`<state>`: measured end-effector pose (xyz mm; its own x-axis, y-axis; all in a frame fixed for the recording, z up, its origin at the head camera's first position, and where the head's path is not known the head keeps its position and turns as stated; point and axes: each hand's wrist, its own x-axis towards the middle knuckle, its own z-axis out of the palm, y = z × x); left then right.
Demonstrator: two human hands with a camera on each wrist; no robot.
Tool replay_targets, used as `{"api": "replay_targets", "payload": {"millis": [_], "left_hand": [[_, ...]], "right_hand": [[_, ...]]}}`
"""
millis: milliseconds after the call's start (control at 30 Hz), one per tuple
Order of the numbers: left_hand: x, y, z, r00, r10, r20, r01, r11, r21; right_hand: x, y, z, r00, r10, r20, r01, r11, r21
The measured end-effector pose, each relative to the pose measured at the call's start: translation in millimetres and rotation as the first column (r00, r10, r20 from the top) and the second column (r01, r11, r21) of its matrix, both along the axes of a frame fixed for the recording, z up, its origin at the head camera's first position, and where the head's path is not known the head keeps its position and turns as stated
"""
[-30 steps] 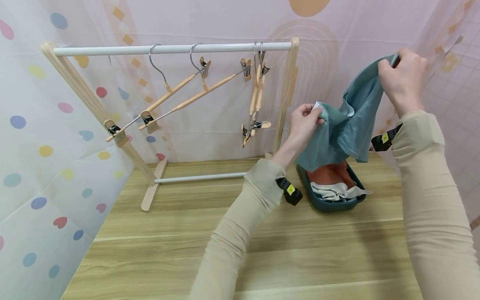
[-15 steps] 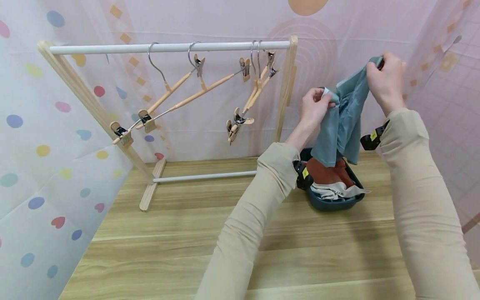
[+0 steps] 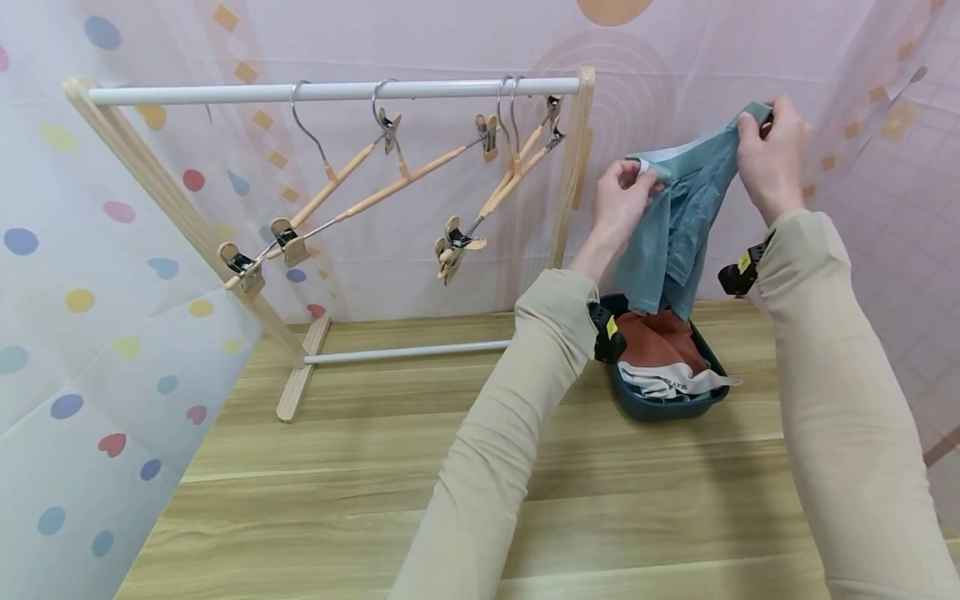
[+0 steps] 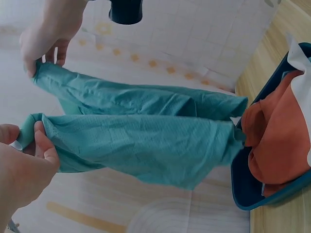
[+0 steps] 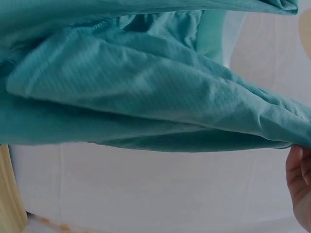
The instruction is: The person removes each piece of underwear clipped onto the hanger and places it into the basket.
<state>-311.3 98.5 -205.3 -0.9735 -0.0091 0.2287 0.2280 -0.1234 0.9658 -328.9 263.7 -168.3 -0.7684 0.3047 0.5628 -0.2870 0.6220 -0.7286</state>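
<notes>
A pair of teal shorts (image 3: 678,225) hangs in the air by its waistband, the legs dangling downward. My left hand (image 3: 621,204) pinches one end of the waistband between thumb and fingers, where a bit of white lining shows. The other end is gripped by my right hand (image 3: 776,162), a little higher. In the left wrist view, both shorts legs (image 4: 141,138) stretch towards a dark blue tub. The right wrist view is mostly filled by teal fabric (image 5: 146,87), with a few fingers of the right hand (image 5: 301,189) at its edge.
Below the shorts stands the dark blue tub (image 3: 663,408), holding a rust-coloured garment (image 3: 660,346) and a white printed one (image 3: 675,382). A wooden rack with a white rail (image 3: 247,93) stands left, carrying several clip hangers (image 3: 405,179). Patterned curtains (image 3: 450,250) back the table (image 3: 337,500).
My left hand has risen and my right hand has shifted left, bringing them closer. The shorts now hang straighter, their waistband drawn out. The hangers at the rail's right end have swung round to the left.
</notes>
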Motion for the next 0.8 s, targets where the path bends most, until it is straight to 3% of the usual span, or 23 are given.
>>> {"api": "replay_targets", "payload": {"millis": [100, 200, 367, 500, 633, 800], "left_hand": [[-1.0, 1.0, 0.7, 1.0, 0.0, -0.005, 0.0, 1.0, -0.004], [-0.6, 1.9, -3.6, 1.0, -0.029, 0.012, 0.029, 0.999, -0.031], [0.0, 2.9, -23.1, 0.996, -0.065, 0.065, 0.07, 0.995, -0.069], [0.2, 4.4, -41.5, 0.994, -0.07, 0.084, 0.074, 0.996, -0.049], [4.6, 3.3, -56.5, 0.995, -0.075, 0.062, 0.078, 0.996, -0.047], [17.0, -3.6, -72.6, 0.997, -0.082, -0.011, 0.08, 0.984, -0.157]], "right_hand": [[-1.6, 2, -2.8, 1.0, -0.003, -0.01, 0.003, 1.0, -0.02], [-1.9, 4, -7.6, 0.999, 0.002, 0.045, -0.003, 1.0, 0.016], [-0.3, 9, -23.3, 0.988, 0.026, 0.155, -0.043, 0.993, 0.107], [3.5, 11, -36.8, 0.986, 0.022, 0.163, -0.052, 0.982, 0.182], [9.4, 13, -46.8, 0.989, 0.039, 0.146, -0.075, 0.966, 0.247], [20.7, 14, -55.5, 0.986, 0.065, 0.154, -0.111, 0.942, 0.316]]}}
